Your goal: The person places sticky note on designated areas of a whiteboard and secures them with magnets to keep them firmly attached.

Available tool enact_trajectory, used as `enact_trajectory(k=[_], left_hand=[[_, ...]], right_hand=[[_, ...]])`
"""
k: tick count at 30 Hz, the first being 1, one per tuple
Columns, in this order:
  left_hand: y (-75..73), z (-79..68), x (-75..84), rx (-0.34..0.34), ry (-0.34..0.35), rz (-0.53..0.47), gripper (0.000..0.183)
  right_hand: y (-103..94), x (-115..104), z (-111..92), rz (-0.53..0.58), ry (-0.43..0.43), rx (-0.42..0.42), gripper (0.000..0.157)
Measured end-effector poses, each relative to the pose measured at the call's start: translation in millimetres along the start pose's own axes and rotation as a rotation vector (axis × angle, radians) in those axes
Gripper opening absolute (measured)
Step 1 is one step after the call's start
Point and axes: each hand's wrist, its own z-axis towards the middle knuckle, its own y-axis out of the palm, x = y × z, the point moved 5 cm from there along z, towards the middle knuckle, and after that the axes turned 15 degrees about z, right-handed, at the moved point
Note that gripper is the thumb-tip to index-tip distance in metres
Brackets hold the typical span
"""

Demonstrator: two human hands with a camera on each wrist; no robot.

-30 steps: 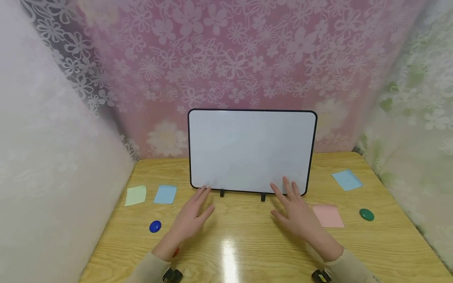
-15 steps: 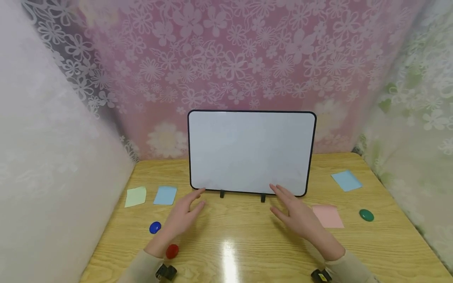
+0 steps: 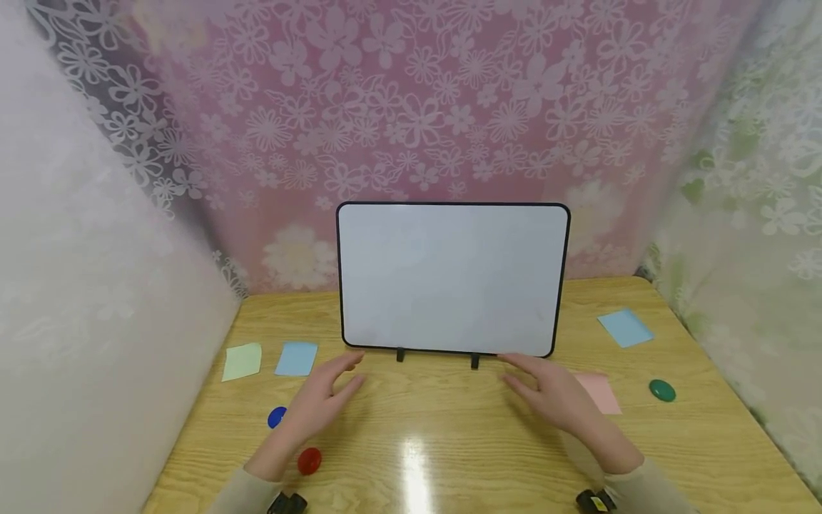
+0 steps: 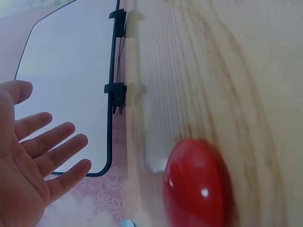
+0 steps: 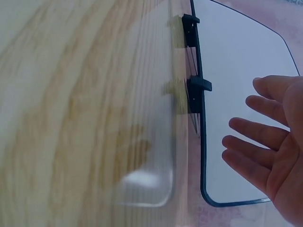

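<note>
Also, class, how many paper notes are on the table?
4: a green note and a blue note at left; another blue note at back right; a pink note partly hidden by the right hand. More could be hidden.

A wood-grain tabletop (image 3: 462,421) is bearing a black-framed rectangular whiteboard (image 3: 449,278). A green paper square (image 3: 242,362), two blue paper squares (image 3: 296,359), one pink paper square (image 3: 601,394), plus glossy blue, red and green oval discs (image 3: 310,461) are lying there.

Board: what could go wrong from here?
The board stands on small black feet; a bump from the left hand or right hand might tip it.
The red disc lies near the left forearm and could get knocked.
The right hand partly hides the pink note, which could get dragged.
</note>
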Motion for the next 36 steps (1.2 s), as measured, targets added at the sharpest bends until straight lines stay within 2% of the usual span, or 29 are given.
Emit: enact_trajectory(k=[7, 18, 23, 29, 36], left_hand=[[-10.5, -12.2, -8.6, -0.032, 0.004, 0.06, 0.044], [-24.5, -17.4, -20.4, -0.05, 0.138, 0.15, 0.039], [-30.4, -14.4, -25.2, -0.058, 0.196, 0.18, 0.037], [-32.4, -14.0, -31.2, -0.104, 0.239, 0.222, 0.034], [-29.6, -18.8, -31.6, -0.16, 0.319, 0.326, 0.033]], right_hand=[[-18.6, 8, -4, 0.041, 0.04, -0.029, 0.039], [-47.9, 32, -11, 0.099, 0.11, 0.014, 0.033], [-63.3, 44, -13, 0.083, 0.099, 0.065, 0.033], [-86.5, 65, -17, 0.033, 0.073, 0.166, 0.032], [-114.0, 99, -21, -0.018, 0.086, 0.165, 0.037]])
